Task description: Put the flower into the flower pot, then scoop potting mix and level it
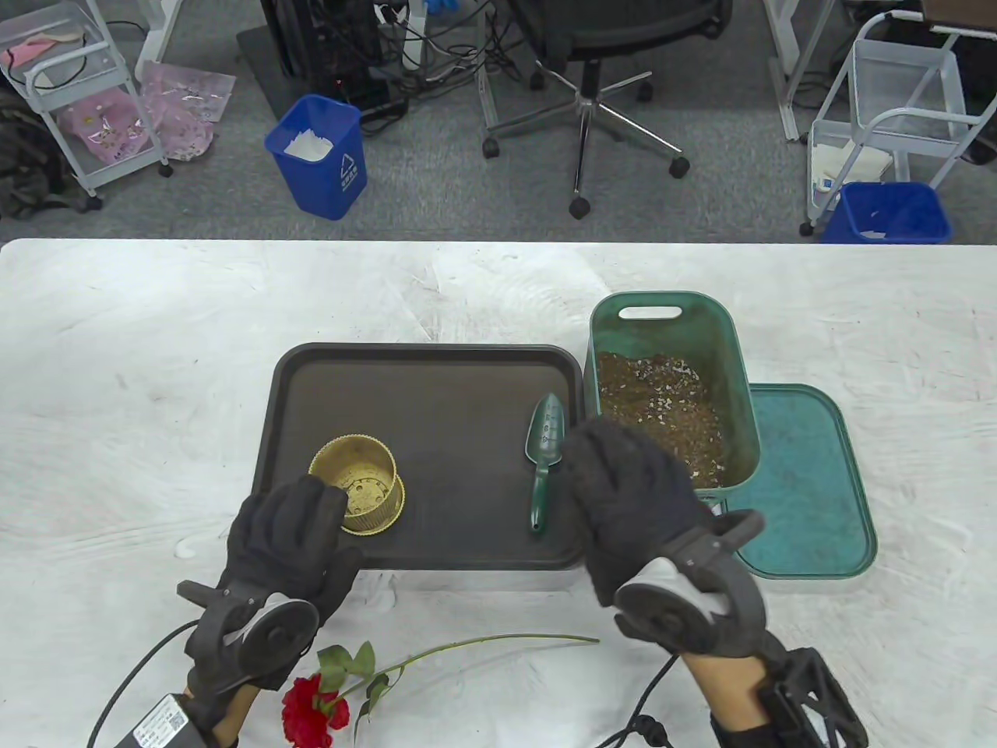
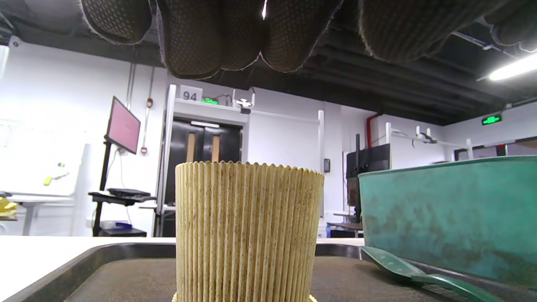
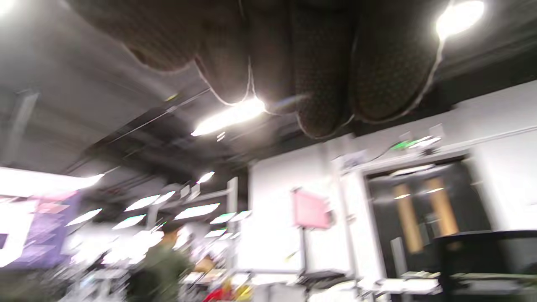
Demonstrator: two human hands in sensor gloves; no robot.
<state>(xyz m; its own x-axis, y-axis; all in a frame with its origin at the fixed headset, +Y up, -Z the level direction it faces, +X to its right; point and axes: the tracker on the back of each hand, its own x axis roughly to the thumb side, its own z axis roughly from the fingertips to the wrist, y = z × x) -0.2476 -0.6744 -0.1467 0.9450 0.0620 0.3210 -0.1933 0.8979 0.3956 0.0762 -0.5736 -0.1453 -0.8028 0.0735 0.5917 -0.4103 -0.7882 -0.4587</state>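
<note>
Left grip point(image 1: 284, 538) loosely spread beside flower pot point(image 1: 358, 483); right grip point(image 1: 631, 499) relaxed over tray edge point(image 1: 580, 467).

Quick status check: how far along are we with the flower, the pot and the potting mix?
Nothing looks done. The flower pot on the tray is empty; the flower lies on the table. In hand: the left hand is at the pot; the right hand holds nothing. Left: planting, then scooping mix with the trowel and levelling.

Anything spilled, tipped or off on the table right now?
Nothing spilled or tipped. Flower pot stands upright on the tray, trowel lies flat beside it, potting mix stays inside the green bin. The flower lies on the table, not yet potted.
</note>
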